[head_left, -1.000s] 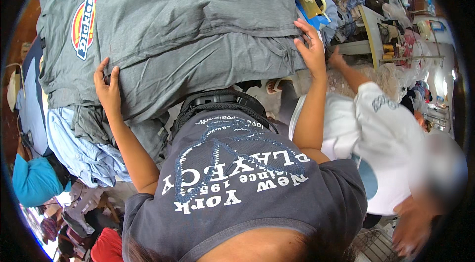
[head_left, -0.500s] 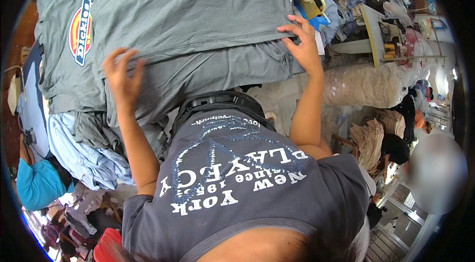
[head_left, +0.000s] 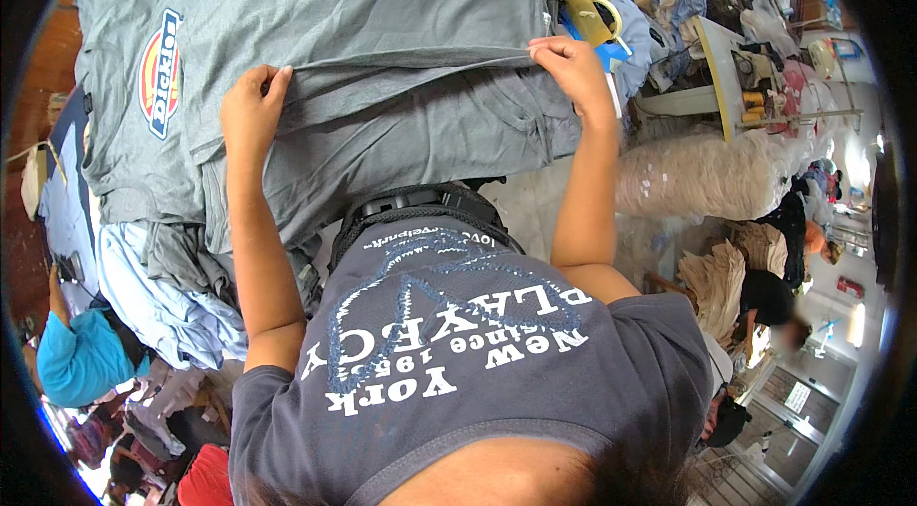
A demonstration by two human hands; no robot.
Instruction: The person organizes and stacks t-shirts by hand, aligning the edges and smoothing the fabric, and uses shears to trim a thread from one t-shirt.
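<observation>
1. Where the fingers stood looser and more spread half a second ago, I now see the hem [head_left: 411, 56] of the top gray shirt [head_left: 382, 5] drawn into a raised ridge between both hands; I judge this frees the upper layer to be handled apart from the gray cloth [head_left: 420, 134] beneath it.
2. The left hand [head_left: 253, 110] is closed in a pinch, thumb against fingers, on the hem's left part.
3. The right hand [head_left: 576, 74], slightly farther out, pinches the hem's right end between thumb and fingertips.
4. Beyond that, the shirt lies spread on the pile, a colorful patch [head_left: 159, 72] left of the left hand.
5. Past the right hand, I make out a tape roll [head_left: 618, 19].
</observation>
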